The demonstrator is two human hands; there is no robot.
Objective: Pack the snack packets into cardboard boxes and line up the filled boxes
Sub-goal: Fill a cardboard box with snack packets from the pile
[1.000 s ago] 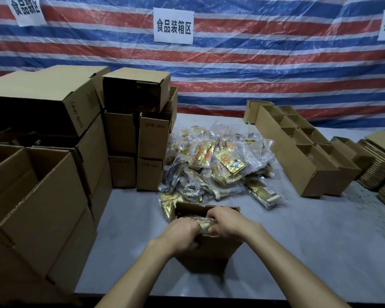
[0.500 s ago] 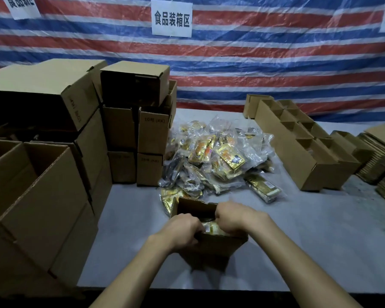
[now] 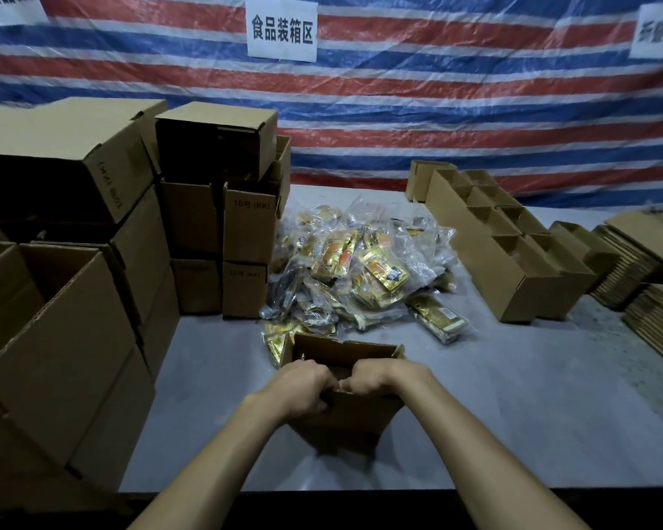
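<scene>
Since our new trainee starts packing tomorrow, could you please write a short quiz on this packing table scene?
1. True or false: the small box that the left hand and right hand reach into stands nearer the person than the packet pile.
2. The row of open boxes lies to the pile's: A) left B) right C) near side.
3. Fill in: the flat stacks at the far right are made of ____.
Key: 1 true; 2 B; 3 cardboard.
</scene>
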